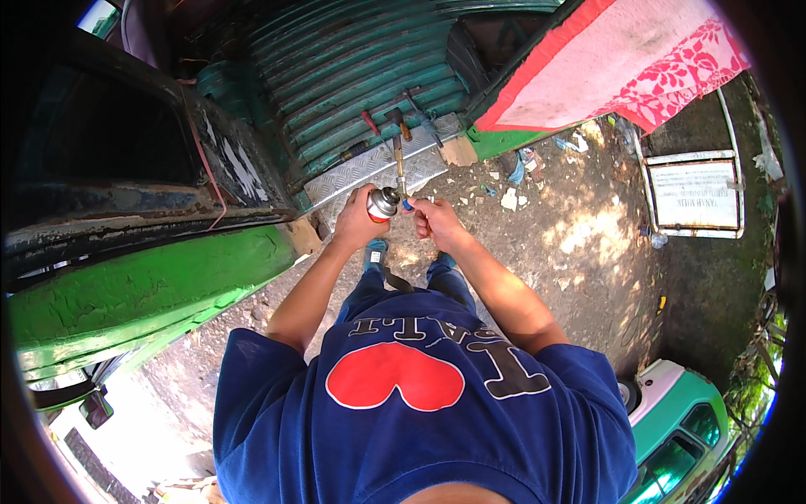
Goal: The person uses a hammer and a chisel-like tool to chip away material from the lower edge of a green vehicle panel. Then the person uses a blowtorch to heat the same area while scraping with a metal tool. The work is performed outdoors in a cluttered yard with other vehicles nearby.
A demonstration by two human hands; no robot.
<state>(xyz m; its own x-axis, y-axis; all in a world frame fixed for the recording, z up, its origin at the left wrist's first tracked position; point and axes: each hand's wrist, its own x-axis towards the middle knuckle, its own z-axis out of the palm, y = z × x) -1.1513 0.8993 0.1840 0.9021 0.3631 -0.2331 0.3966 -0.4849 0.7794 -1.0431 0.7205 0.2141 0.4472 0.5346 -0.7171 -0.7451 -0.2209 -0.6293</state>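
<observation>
Outdoors, hands [356, 220] at canister [382, 207], lettered shirt [420, 437], printed sign [690, 195].

On the left stood an old vehicle [168, 202] with a dark window [109, 126] and, lower down, a bright green panel [168, 281] whose paint looked rough. A thin pink cord [202, 156] hung along its side. At the upper right there was a cloth [546, 76], pink and white, with a red border and partly with flowers. Farther right stood a white framed sign [693, 193]. Pale scraps [509, 200] lay on the dirt ground [571, 311], in sun and shade. At the lower right was a green and white car [672, 458], near leafy plants [760, 370].
</observation>
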